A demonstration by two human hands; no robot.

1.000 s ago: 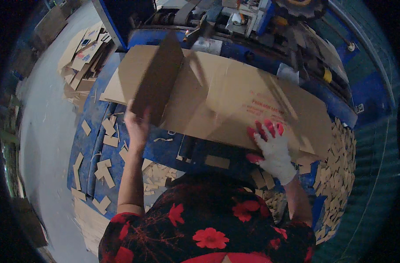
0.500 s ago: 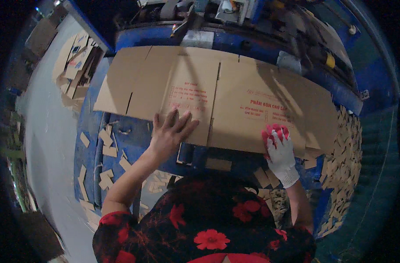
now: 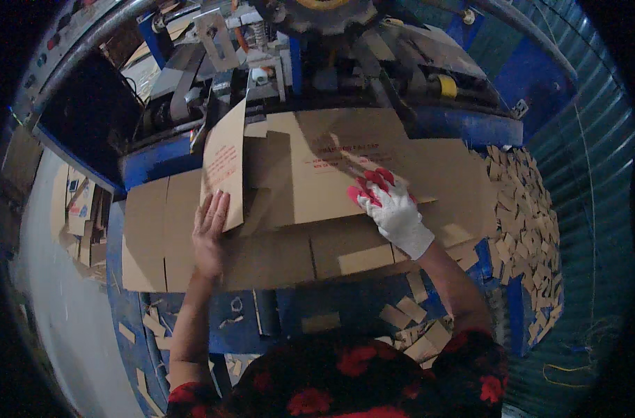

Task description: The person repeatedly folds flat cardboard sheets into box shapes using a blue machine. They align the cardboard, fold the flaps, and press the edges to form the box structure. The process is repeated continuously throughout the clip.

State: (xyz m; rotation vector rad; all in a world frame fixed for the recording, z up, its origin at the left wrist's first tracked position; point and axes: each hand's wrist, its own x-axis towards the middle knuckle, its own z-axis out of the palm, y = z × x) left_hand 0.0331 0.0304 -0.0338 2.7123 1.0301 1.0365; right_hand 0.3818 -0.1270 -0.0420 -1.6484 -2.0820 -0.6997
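A brown cardboard box blank [image 3: 310, 191] with red print lies in front of me, its narrow printed panel tilted steeply up along a crease. My bare left hand [image 3: 212, 233] is closed at the near edge of that raised panel, fingers against the printed face; its thumb is hidden. My right hand [image 3: 394, 214], in a white glove with red fingertips, rests on the wide printed panel, fingers apart and slightly bent. Underneath, another cardboard sheet [image 3: 185, 261] with slots shows along the left and near sides.
A machine with metal parts and rollers [image 3: 262, 76] stands just beyond the cardboard. Many small cardboard offcuts [image 3: 523, 223] are heaped at the right, and several lie on the blue table [image 3: 241, 306]. Stacked cardboard [image 3: 84, 216] stands on the floor at left.
The upper blank has moved away toward the machine, and its left printed panel has been bent up. A lower sheet now shows. The view has shifted, showing more of the machine.
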